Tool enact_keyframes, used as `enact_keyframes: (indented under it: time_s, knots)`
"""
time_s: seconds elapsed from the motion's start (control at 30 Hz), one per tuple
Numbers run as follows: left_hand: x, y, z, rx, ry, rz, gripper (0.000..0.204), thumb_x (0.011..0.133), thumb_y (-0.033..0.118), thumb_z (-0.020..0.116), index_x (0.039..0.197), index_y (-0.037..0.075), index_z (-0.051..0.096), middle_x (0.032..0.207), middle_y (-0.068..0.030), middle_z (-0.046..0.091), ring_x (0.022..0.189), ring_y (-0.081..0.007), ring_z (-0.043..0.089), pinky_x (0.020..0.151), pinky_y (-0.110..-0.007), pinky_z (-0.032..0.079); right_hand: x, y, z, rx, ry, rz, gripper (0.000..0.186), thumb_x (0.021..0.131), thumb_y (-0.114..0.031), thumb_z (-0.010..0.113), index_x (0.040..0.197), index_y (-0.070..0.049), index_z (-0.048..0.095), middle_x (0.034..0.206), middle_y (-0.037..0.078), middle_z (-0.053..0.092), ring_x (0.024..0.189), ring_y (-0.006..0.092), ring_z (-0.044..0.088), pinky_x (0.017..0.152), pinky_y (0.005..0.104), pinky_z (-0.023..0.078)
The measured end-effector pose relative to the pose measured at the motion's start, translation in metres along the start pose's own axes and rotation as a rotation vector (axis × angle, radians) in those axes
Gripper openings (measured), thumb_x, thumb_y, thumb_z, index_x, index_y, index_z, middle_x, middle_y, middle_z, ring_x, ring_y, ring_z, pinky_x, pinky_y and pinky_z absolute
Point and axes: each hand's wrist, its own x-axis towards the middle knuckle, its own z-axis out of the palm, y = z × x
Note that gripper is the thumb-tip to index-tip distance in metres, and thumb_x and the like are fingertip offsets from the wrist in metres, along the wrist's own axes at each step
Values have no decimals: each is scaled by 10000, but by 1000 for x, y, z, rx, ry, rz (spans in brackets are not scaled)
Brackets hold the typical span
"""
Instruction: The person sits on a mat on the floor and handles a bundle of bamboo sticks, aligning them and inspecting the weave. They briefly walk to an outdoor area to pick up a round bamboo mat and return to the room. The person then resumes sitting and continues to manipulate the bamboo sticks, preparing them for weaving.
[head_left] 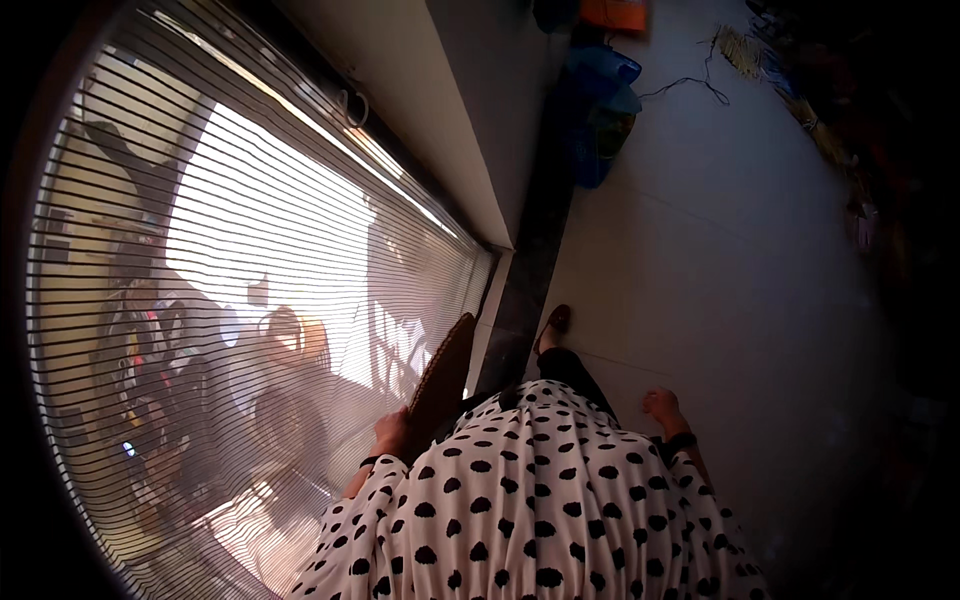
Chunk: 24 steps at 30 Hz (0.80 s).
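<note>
Fingers of the left hand [391, 432] are closed on the near part of a flat brown thing [441, 383] with a ridged, perhaps woven, border. It is held up on edge, between the spotted blouse [535, 490] and the slatted panel [275, 195], its far end pointing ahead; such a tilt probably keeps its broad face from catching on the panel or the legs. What it is exactly, I cannot tell.

The right hand [661, 406] hangs just off the body over the floor [720, 290], its fingers curled in and nothing visible in them; whether they close completely is unclear. One side seems enough for so slim a load.

A brown shoe [559, 319] shows by the floor's left edge, beside the dark band [532, 265]. Farther along that edge stands a blue bag [600, 125], near an orange thing [614, 15], perhaps put against the wall to spare the walkway. A thin dark cord [712, 82] curls nearby.
</note>
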Motion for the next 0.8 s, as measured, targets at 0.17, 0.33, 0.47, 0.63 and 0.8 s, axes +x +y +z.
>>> enact_keyframes:
  time_s: [0.17,0.33,0.47,0.63,0.8]
  knots:
    - [16,14,-48,17,-31,-91,221,758,190,478,966,126,519,830,-152,618,799,-332,598,656,-440,479,61,-57,-66,-35,125,-129,239,802,-96,533,999,39,529,726,121,596,624,179,598,575,308,492]
    - [18,35,-79,-8,-61,-170,250,750,204,480,984,129,526,859,-151,620,829,-329,595,680,-440,479,89,-91,-112,-67,111,-220,234,801,-101,541,999,24,530,740,120,595,630,180,597,582,304,492]
    - [39,35,-102,-39,-9,-169,234,756,212,477,971,135,530,850,-155,619,808,-337,597,670,-447,479,110,-70,-104,-11,144,-237,241,815,-117,534,1010,24,525,767,124,589,654,185,597,576,318,494]
    - [55,56,-129,21,8,-107,208,786,268,473,925,124,533,777,-153,619,752,-344,602,616,-455,476,75,-30,-81,61,63,38,314,826,-206,530,1038,26,546,851,162,613,728,198,617,628,324,515]
    - [133,122,-152,74,18,55,213,784,268,478,931,124,536,783,-146,620,759,-339,602,620,-451,477,40,-53,-96,52,46,183,310,787,-241,574,980,1,580,862,128,625,702,196,632,646,331,509]
